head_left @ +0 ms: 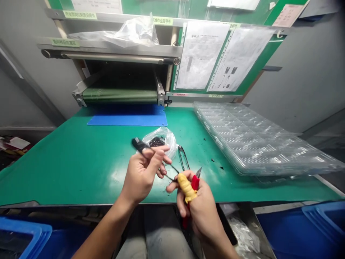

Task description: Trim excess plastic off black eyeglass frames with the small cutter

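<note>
My left hand [142,172] is closed on a long black part [139,145], whose thick end sticks out to the upper left and whose thin prongs run down to my right hand. My right hand [198,201] holds red-handled cutters [195,182], tip pointing up, and its fingers touch the far end of the black part. A yellow cover [186,187] wraps one finger of that hand. Behind the hands, an open clear bag [170,138] with small black pieces lies on the green table. A second black looped part [183,157] lies just beyond my right hand.
Stacked clear plastic trays [269,144] cover the table's right side. A blue sheet [126,118] lies before a green conveyor [120,95] at the back. Black scraps [212,160] dot the green table [67,162]. Blue bins [40,230] stand low at both sides.
</note>
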Demonstrator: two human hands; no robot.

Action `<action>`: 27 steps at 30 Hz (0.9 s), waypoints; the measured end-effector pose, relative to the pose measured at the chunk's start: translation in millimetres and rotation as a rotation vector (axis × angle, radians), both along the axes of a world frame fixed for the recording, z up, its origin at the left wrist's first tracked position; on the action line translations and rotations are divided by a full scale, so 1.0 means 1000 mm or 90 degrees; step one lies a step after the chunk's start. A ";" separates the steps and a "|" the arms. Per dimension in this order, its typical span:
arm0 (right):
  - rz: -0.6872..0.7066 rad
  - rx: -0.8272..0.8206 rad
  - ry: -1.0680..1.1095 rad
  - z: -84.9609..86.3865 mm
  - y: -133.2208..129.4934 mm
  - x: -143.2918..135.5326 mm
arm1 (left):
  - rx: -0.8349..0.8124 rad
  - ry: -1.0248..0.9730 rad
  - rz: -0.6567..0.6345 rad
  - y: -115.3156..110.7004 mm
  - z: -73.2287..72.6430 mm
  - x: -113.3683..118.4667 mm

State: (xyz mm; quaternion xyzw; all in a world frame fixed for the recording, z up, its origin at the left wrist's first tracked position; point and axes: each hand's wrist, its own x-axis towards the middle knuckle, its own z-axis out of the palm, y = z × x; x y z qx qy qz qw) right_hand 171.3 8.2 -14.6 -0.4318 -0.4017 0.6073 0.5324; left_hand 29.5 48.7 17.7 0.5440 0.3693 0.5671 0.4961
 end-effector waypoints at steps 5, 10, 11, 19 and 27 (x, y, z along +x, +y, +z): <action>0.167 0.090 -0.213 0.025 -0.027 0.005 | -0.104 -0.013 -0.074 -0.017 0.022 -0.017; 0.212 0.403 -0.578 0.066 -0.031 0.026 | -0.221 0.059 -0.189 -0.035 0.036 -0.034; 0.224 0.470 -0.635 0.073 -0.030 0.028 | -0.225 0.089 -0.191 -0.038 0.038 -0.035; 0.227 0.779 -0.969 0.101 -0.017 0.020 | -0.263 0.147 -0.249 -0.051 0.042 -0.035; 0.280 0.756 -1.000 0.098 -0.022 0.019 | -0.278 0.199 -0.303 -0.056 0.046 -0.032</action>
